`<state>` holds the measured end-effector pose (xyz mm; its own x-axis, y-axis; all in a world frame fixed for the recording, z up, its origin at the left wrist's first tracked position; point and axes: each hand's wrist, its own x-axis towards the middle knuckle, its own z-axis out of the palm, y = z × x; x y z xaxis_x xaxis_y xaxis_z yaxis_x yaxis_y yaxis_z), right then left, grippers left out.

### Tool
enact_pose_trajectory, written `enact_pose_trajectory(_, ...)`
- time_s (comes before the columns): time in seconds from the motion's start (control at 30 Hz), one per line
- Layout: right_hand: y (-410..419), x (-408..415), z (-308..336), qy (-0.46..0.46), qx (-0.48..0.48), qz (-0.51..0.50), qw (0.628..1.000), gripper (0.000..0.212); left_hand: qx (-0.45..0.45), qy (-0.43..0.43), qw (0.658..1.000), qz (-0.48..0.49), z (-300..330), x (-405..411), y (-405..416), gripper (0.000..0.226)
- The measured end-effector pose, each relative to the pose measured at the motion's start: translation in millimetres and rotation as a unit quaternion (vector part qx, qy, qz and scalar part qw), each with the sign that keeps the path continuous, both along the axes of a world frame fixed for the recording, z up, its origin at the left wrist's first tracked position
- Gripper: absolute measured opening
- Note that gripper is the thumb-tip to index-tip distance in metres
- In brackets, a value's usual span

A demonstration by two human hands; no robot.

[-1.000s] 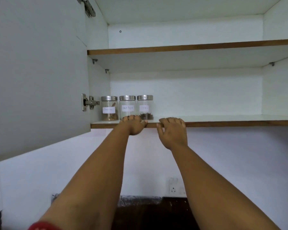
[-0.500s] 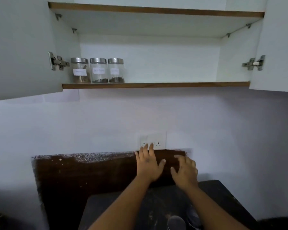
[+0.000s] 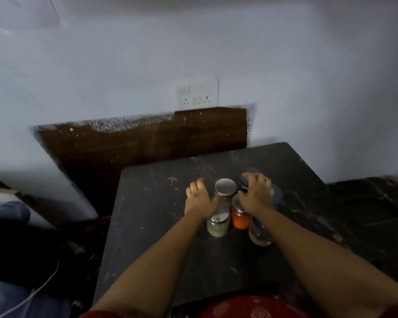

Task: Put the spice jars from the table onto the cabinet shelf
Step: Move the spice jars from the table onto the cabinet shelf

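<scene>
Grouped close together on the table (image 3: 161, 237): green jar (image 3: 217, 226), red jar (image 3: 240, 220), then steel-lidded jar (image 3: 225, 187). Reached from both sides, probably to take several at once. Left hand (image 3: 199, 198) spread beside them; right hand (image 3: 256, 193) curled over a blurred jar, grip unclear.

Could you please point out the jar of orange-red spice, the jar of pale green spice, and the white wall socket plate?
Orange-red spice jar (image 3: 240, 220), head view, glass side.
Pale green spice jar (image 3: 217, 228), head view, glass side.
White socket plate (image 3: 198, 94), head view, centre.
</scene>
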<state>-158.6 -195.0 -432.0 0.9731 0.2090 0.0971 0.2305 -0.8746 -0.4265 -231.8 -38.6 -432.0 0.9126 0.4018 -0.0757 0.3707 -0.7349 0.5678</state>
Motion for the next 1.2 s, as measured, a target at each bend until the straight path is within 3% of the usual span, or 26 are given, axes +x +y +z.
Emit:
enact_pose_trajectory(0.07, -5, -4, -8, -0.009, -0.016, 0.012, 1.000, 0.055, -0.020, 0.012, 1.000, 0.017, -12, -9, 1, 0.080)
enact_pose_trajectory(0.17, -8, -12, -19, -0.111, -0.066, 0.095, 0.987, 0.044, -0.036, 0.031, 0.998, 0.037, -25, -23, 2, 0.077)
enact_pose_trajectory(0.27, 3, -24, -30, -0.146, -0.097, 0.186, 0.967, 0.052, -0.042, 0.045, 0.997, 0.049, -35, -34, 3, 0.075)
enact_pose_trajectory(0.47, 31, -34, -52, -0.034, -0.173, 0.278, 0.944, 0.085, -0.062, 0.060, 0.994, 0.061, -45, -37, 8, 0.070)
enact_pose_trajectory(0.7, 37, -30, -53, -0.003, -0.203, 0.271, 0.941, 0.083, -0.105, 0.067, 0.990, 0.063, -53, -47, 10, 0.071)
enact_pose_trajectory(0.8, 41, -32, -46, 0.031, -0.112, 0.238, 0.964, 0.084, -0.231, 0.043, 0.962, 0.138, -58, -52, 14, 0.082)
enact_pose_trajectory(0.9, 49, -32, -33, 0.075, 0.076, 0.161, 0.981, 0.072, -0.424, -0.022, 0.868, 0.259, -55, -53, 15, 0.109)
enact_pose_trajectory(1.0, 59, -30, -8, 0.166, 0.266, 0.065, 0.947, 0.062, -0.518, -0.039, 0.820, 0.240, -56, -50, 18, 0.124)
enact_pose_trajectory(1.07, 64, -27, 10, 0.243, 0.351, 0.031, 0.904, 0.062, -0.578, -0.060, 0.796, 0.172, -36, -51, 15, 0.100)
enact_pose_trajectory(1.13, 69, -23, 19, 0.302, 0.406, 0.012, 0.863, 0.077, -0.633, -0.086, 0.762, 0.110, -22, -47, 12, 0.067)
enact_pose_trajectory(1.2, 70, -19, 22, 0.355, 0.463, -0.010, 0.812, 0.094, -0.658, -0.102, 0.741, 0.093, -10, -43, 7, 0.056)
